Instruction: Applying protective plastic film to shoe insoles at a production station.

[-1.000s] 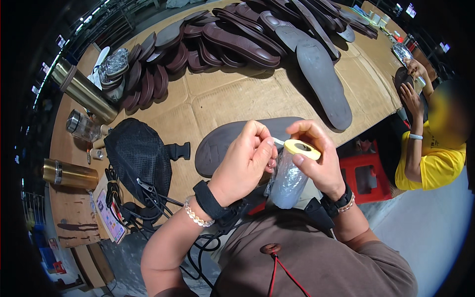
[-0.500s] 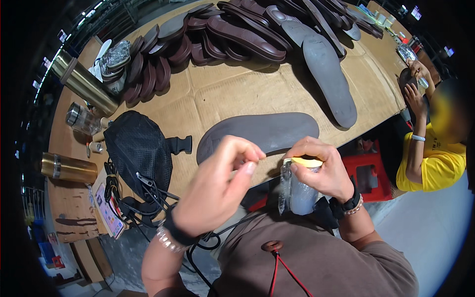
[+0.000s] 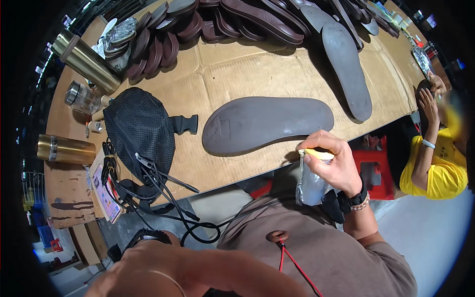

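My right hand (image 3: 334, 161) is closed round the yellow top of a whitish, bottle-shaped thing (image 3: 312, 185) with clear plastic around it, over the table's near edge. Just beyond that hand, a large dark grey shoe sole (image 3: 269, 121) lies flat on the cardboard. My left hand or wrist (image 3: 153, 270) fills the bottom of the view, very close and blurred. Its fingers cannot be made out, nor whether it holds anything.
Brown soles (image 3: 262, 22) are heaped at the back; a grey sole (image 3: 349, 74) sticks out at right. A black mesh bag (image 3: 138, 131) with cables, a phone (image 3: 106, 190) and metal flasks (image 3: 67, 151) stand left. A co-worker in yellow (image 3: 433, 166) handles a dark piece at right.
My left hand has come down and back from above the sole, uncovering it. My right hand keeps its hold on the yellow-topped thing. The whole view has shifted slightly.
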Motion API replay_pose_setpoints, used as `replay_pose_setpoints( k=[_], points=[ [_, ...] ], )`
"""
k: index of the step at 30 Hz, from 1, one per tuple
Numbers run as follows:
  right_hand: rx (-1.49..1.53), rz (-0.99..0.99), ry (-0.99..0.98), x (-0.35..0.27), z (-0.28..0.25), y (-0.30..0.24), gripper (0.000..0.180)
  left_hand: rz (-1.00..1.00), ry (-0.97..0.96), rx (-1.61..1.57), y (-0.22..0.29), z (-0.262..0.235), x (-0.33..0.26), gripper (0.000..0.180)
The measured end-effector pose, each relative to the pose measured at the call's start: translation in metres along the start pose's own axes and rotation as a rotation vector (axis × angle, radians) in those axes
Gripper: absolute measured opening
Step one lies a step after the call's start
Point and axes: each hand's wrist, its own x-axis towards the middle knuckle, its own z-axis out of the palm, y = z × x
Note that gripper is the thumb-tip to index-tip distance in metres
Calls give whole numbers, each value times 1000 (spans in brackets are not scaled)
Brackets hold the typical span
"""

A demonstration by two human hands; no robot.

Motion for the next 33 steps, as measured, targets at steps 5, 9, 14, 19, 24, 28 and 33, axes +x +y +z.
replay_pose_setpoints(
  k=[5, 9, 14, 19, 24, 28, 33],
  points=[
    [-26, -10, 33, -4, -10, 7, 17, -80, -135, 20, 30, -20, 20, 41],
    [0, -17, 2, 4, 0, -3, 17, -242, -281, 14, 20, -31, 16, 46],
    [-5, 1, 10, -2, -2, 6, 18, 1044, 181, -1136, 47, 57, 152, 65],
    [24, 5, 10, -2, -1, 4, 23, 544, 245, -258, 79, 106, 173, 98],
    [-56, -29, 23, 4, -4, -4, 22, 652, 237, -361, 64, 98, 187, 85],
    [-141, -68, 44, 15, -8, -26, 23, 778, 56, -691, 61, 73, 184, 60],
    [-239, -209, 99, 28, 1, -46, 25, 814, 211, -760, 64, 80, 180, 48]
  ],
)
